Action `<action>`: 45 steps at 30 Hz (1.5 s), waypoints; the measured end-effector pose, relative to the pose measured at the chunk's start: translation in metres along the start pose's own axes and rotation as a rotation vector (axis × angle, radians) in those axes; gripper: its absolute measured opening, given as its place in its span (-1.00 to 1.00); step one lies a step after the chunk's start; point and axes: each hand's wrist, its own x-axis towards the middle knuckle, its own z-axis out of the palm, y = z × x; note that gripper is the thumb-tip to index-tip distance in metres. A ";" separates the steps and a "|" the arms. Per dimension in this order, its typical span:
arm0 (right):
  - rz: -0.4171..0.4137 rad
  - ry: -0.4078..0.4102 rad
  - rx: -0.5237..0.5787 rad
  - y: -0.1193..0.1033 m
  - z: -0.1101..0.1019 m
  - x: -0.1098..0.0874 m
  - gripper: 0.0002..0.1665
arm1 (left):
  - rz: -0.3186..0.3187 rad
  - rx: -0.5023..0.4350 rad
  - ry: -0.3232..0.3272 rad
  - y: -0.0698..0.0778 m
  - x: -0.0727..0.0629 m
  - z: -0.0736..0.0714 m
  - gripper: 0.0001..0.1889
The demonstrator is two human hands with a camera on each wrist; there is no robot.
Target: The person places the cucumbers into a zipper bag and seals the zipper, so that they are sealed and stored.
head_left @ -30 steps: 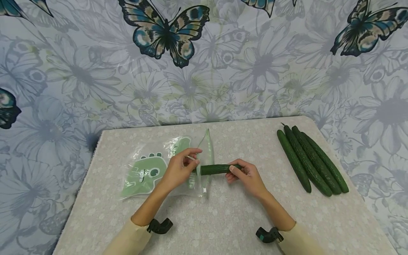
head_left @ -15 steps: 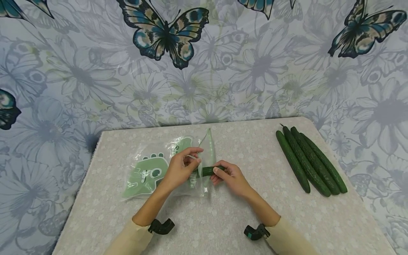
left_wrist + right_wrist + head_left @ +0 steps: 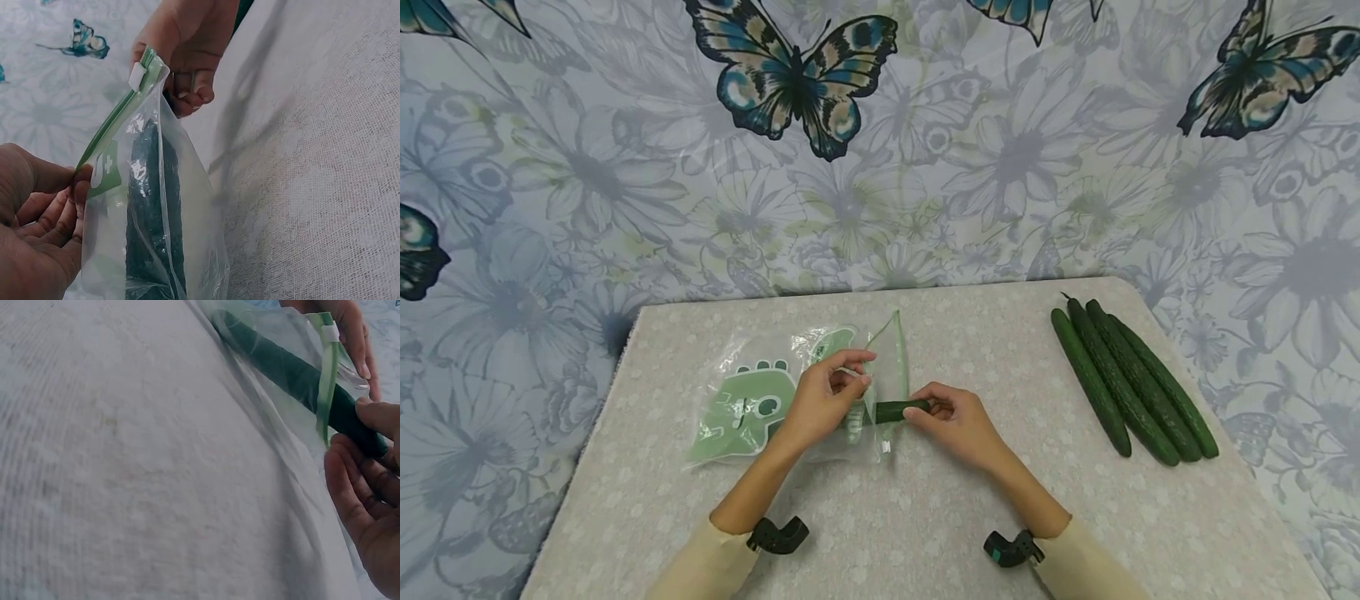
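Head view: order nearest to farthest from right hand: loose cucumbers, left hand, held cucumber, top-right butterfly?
1. Held cucumber: pinched in the right hand.
2. Left hand: just left, at the mouth of the bag.
3. Loose cucumbers: off right, all four on the table.
4. Top-right butterfly: up on the wall behind.

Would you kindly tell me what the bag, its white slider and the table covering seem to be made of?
Bag: glossy plastic film, given its see-through walls, creases and bright highlights.
Slider: probably rigid plastic, as it looks opaque and blocky; its finish is too small to judge.
Table covering: apparently matte woven cloth, from the thread texture in the left wrist view; the fibre is unclear.
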 end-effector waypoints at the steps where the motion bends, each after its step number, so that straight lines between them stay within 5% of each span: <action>1: -0.007 -0.001 0.010 0.000 -0.001 0.000 -0.85 | -0.001 0.000 0.000 0.000 0.000 0.000 -0.69; 9: -0.128 0.044 0.247 0.000 0.000 0.004 -0.84 | 0.000 -0.027 -0.015 0.004 0.002 0.006 -0.67; 16: -0.166 0.054 0.313 -0.006 0.003 0.010 -0.85 | 0.041 -0.049 0.014 0.011 0.002 0.008 -0.69; 22: -0.244 -0.013 0.220 -0.015 0.008 0.014 -0.80 | 0.064 -0.075 0.003 0.017 0.003 0.008 -0.66; 31: -0.465 0.091 -0.056 -0.020 0.002 0.018 -0.67 | 0.035 -0.073 0.008 0.020 0.002 0.008 -0.65; 34: -0.405 0.001 -0.059 -0.021 -0.002 0.019 -0.71 | 0.036 -0.063 0.003 0.019 0.001 0.008 -0.65; 38: -0.203 -0.103 -0.047 -0.024 0.000 0.020 -0.82 | 0.035 -0.056 -0.010 0.020 0.000 0.010 -0.65; 42: -0.059 -0.096 0.001 -0.025 0.006 0.023 -0.80 | 0.033 -0.043 -0.020 0.021 0.000 0.012 -0.67; 45: -0.027 -0.081 0.086 -0.026 0.008 0.025 -0.77 | 0.030 -0.010 -0.016 0.022 0.001 0.013 -0.68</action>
